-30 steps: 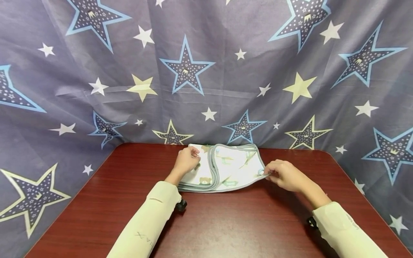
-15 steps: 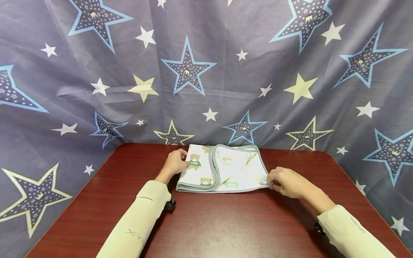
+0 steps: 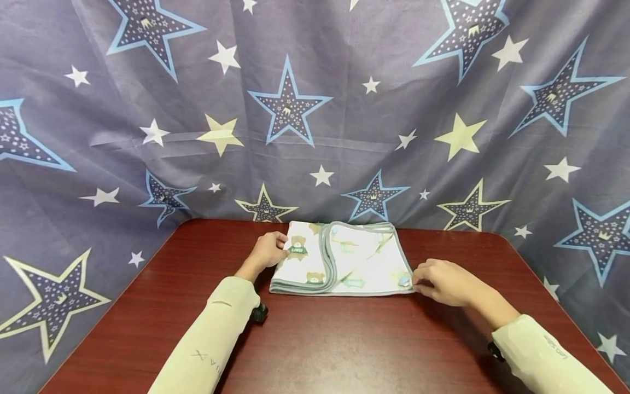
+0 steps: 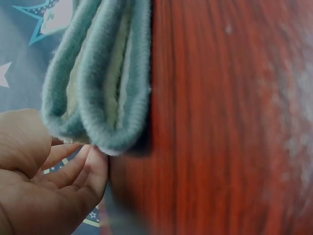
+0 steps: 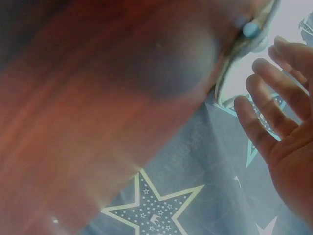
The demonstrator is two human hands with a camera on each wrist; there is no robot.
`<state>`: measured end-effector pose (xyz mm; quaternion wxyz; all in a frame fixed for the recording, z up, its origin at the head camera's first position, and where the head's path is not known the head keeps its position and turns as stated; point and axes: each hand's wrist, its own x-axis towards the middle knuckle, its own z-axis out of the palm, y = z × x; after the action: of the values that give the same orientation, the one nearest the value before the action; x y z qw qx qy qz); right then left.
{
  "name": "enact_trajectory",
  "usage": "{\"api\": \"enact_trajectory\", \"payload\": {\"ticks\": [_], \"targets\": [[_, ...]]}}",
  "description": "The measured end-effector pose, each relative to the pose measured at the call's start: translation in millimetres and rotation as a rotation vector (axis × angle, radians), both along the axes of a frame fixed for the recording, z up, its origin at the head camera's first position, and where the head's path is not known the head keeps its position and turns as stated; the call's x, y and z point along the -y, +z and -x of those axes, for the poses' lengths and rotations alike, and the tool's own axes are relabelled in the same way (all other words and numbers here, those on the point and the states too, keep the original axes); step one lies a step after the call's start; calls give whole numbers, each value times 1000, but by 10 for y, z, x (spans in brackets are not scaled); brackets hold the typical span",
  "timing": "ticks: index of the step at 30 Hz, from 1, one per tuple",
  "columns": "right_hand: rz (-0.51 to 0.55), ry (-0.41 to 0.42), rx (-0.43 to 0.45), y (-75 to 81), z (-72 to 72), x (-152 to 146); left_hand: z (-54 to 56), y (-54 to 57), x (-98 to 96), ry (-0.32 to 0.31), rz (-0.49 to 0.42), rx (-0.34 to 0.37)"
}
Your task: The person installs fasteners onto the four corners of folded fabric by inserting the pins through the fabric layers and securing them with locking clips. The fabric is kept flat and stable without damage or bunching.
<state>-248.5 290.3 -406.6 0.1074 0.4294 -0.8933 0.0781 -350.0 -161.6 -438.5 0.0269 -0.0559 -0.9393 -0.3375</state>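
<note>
A folded white cloth (image 3: 366, 262) with bear prints and thick grey-green edging lies flat near the table's far side. Its left part shows several stacked layers, and a round blue snap (image 3: 404, 281) sits by its near right corner. At the cloth's left edge is my left hand (image 3: 266, 250); in the left wrist view its fingertips (image 4: 98, 169) touch the rounded end of the folds. My right hand (image 3: 445, 283) is beside the near right corner. The right wrist view shows its fingers (image 5: 274, 110) spread and fairly straight, with nothing between them.
The dark red wooden table (image 3: 334, 345) has rounded far corners. Just behind it hangs a grey-blue curtain (image 3: 344, 137) printed with stars. Both forearms wear pale sleeves (image 3: 211, 334), with a small black device under each cuff.
My left hand has shifted left from over the cloth to its left edge. My right hand has lowered the near right corner, spreading it flat towards me, and has let go of it.
</note>
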Motion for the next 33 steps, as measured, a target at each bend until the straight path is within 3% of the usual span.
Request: {"api": "enact_trajectory", "payload": {"ticks": [12,23,33], "targets": [[-13,-8,-19,184,232,324,9,-89,11,12,-58,1],[9,16,-5,343,567,808,-14,-69,4,30,-109,2],[-12,-14,-12,399,853,1242,-23,-49,-19,54,-110,18]]}}
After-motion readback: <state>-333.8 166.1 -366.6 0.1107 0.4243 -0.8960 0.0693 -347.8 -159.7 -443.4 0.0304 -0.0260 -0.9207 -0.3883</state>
